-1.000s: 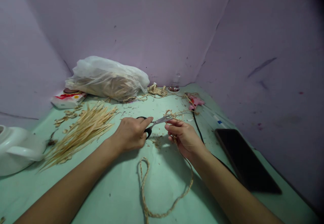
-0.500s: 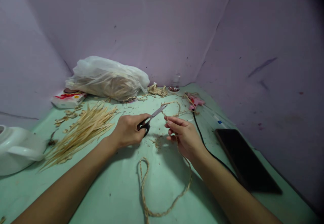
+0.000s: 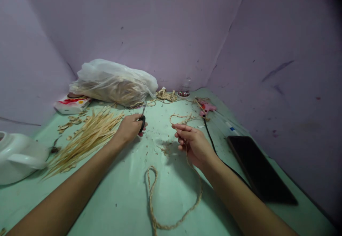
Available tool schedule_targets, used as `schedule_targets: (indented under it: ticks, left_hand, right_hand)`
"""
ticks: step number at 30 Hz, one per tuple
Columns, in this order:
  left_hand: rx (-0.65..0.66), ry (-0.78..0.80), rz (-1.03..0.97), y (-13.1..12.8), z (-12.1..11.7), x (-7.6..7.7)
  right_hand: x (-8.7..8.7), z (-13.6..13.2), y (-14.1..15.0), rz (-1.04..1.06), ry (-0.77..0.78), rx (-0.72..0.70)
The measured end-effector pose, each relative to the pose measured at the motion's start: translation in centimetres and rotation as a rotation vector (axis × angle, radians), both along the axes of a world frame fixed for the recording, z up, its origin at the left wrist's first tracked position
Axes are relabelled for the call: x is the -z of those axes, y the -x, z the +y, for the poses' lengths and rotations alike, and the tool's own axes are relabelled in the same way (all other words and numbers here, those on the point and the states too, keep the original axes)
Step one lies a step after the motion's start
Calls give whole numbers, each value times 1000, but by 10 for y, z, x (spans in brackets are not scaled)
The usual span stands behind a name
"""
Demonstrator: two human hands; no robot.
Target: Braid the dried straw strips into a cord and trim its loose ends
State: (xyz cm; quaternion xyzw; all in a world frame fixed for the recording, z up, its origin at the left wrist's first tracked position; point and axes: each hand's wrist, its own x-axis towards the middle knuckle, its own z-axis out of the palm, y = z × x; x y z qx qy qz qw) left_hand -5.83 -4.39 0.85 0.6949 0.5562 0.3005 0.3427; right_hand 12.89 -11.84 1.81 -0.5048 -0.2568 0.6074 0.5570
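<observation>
My left hand is closed around the black handles of the scissors, whose blades point away toward the plastic bag. My right hand pinches a thin braided straw cord between thumb and fingers, above the table. One stretch of the cord curls beyond my fingertips; the rest hangs below the palm and runs along the table in a loop toward me. Small straw scraps lie between my hands.
Dry straw strips and a white plastic jug are on the left. Behind stand a plastic bag, a box, a woven straw piece and a small bead container. At right are a pink glue gun and a dark tablet-like slab.
My left hand has moved left with the scissors, away from the cord, and the blades have turned to point away from me. My right hand stays nearly in place, still pinching the cord.
</observation>
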Motion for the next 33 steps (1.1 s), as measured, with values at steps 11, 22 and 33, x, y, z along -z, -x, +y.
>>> schedule_targets:
  ticks: [11, 22, 33]
  left_hand:
    - [257, -776, 749, -16, -37, -4]
    - [288, -759, 751, -20, -37, 2]
    - [338, -607, 694, -20, -37, -3]
  right_hand:
    - [-7, -3, 0, 62, -61, -8]
    - [-10, -6, 4, 77, -90, -57]
    - [-8, -5, 4, 93, -75, -6]
